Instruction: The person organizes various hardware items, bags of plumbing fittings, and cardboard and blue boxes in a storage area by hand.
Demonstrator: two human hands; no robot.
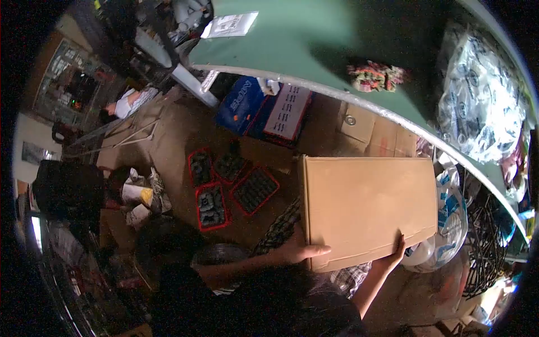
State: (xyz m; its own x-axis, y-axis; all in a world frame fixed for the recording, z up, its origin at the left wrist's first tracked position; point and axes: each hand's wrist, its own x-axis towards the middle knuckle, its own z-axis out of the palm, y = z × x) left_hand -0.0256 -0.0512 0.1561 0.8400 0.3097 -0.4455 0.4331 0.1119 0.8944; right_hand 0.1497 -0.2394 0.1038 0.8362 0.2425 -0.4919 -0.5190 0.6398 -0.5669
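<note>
Between my two hands is a closed brown cardboard box (370, 208), flat and wide, held up in front of my body and slightly tilted. My left hand (300, 250) grips its lower left corner, the thumb lying on the front face and the other fingers hidden behind the side. At the lower right edge, my right hand (393, 255) supports the box, with a fingertip showing over the front. The rest of that hand's grip is partly hidden.
A green table (281, 50) with a metal edge carries a clear plastic bag (477, 95) and a colourful cloth bundle (376, 76). On the floor are red trays (255, 190) of dark parts and a blue box (247, 104). Another person (126, 104) is at the far left.
</note>
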